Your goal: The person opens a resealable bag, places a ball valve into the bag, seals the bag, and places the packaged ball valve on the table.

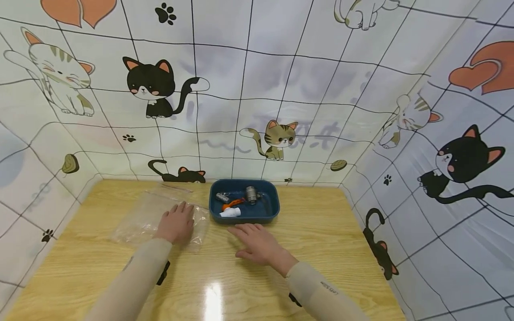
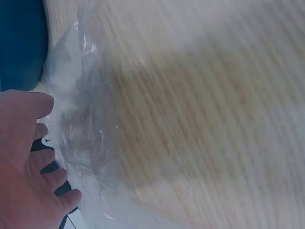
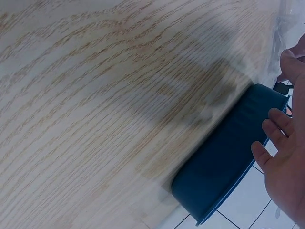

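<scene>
A clear plastic bag (image 1: pixel 138 218) lies flat on the left part of the table. Over its right part is my left hand (image 1: pixel 176 223), fingers loosely bent and not closed round anything; whether they touch the bag I cannot tell. My right hand (image 1: pixel 259 244) hovers just in front of a dark blue tub (image 1: pixel 245 220), palm down with fingers extended, holding nothing. Inside the tub are a grey metal cylinder (image 1: pixel 251 195), a smaller silvery piece (image 1: pixel 222 197), an orange piece (image 1: pixel 233 203) and a white piece (image 1: pixel 230 212). In the right wrist view the tub's side (image 3: pixel 224 148) shows beside my fingers.
The light wood table (image 1: pixel 321 249) meets a cat-patterned cloth wall (image 1: pixel 225 147) at the back, with similar walls at left and right. The tub stands close to the back wall, right of the bag.
</scene>
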A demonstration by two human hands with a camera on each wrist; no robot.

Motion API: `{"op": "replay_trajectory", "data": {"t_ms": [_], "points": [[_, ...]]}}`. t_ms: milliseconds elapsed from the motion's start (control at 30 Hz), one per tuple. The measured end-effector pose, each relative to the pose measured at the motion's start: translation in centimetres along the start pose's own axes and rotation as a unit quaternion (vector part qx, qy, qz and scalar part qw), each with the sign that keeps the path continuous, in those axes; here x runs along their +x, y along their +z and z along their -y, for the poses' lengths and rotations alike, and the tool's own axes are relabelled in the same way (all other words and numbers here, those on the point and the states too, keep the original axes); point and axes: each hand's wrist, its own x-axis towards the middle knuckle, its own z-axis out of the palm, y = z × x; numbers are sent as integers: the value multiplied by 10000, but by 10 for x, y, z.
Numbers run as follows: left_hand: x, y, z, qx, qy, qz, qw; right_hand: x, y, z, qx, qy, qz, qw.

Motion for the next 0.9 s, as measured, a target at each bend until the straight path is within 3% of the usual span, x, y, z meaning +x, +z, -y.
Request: {"op": "replay_trajectory", "data": {"t_ms": [267, 500, 900], "points": [[5, -8, 1, 75, -191, -72, 9998, 2, 4, 2, -53, -127, -53, 9999], [13, -3, 5, 15, -314, 62, 9995, 4, 8, 3, 14, -100, -27, 9999], [24, -2, 9, -661, -150, -422, 9968, 3, 9, -1, -82, 56, 122, 9999]]}}
